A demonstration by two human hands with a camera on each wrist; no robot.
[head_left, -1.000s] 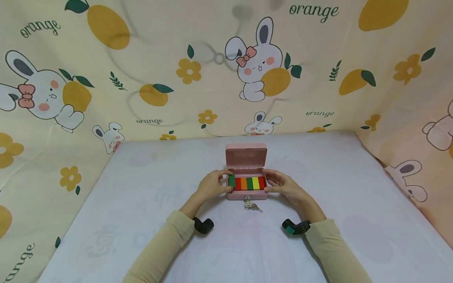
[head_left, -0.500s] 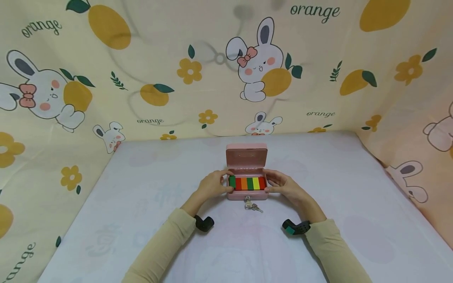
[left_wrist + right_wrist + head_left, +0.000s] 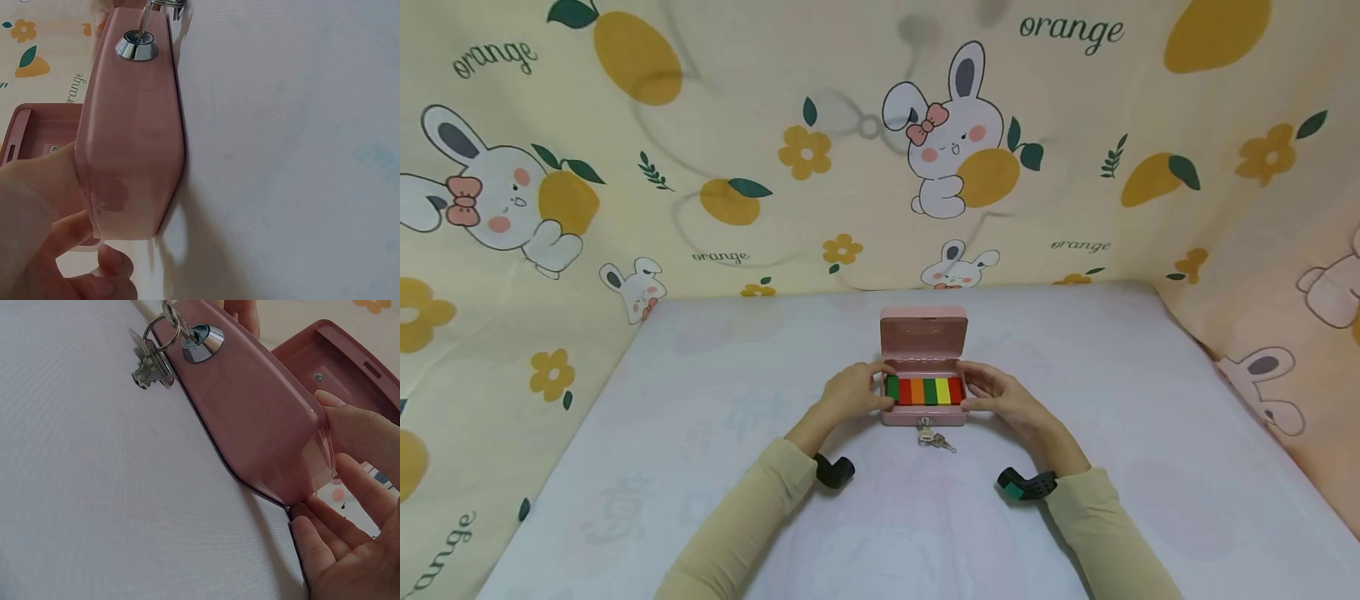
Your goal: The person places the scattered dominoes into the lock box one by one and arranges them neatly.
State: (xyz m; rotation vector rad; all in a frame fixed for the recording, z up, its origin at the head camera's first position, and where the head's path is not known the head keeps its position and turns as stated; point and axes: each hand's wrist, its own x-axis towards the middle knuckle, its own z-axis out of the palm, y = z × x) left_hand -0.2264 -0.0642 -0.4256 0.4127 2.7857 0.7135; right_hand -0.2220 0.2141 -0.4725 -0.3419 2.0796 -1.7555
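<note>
A pink cash box (image 3: 912,417) stands on the table with its lid (image 3: 923,338) raised. Inside lies a row of coloured blocks (image 3: 942,392), in red, orange, green and yellow. At its left end is a green block (image 3: 892,388), with the thumb and index finger of my left hand (image 3: 853,390) at its two ends. My right hand (image 3: 1004,393) holds the box's right side, thumb on the front corner and fingers behind. In both wrist views the box wall hides the blocks. A key sits in the front lock (image 3: 137,46).
A key ring with keys (image 3: 155,362) hangs from the lock onto the white-covered table (image 3: 895,525). Behind and to the sides rises a cream cloth (image 3: 850,183) printed with rabbits and oranges. Each wrist wears a black camera strap (image 3: 1036,483).
The green block at the left end has gone down, level with the row, under my left fingers. My right hand stays at the box's right side.
</note>
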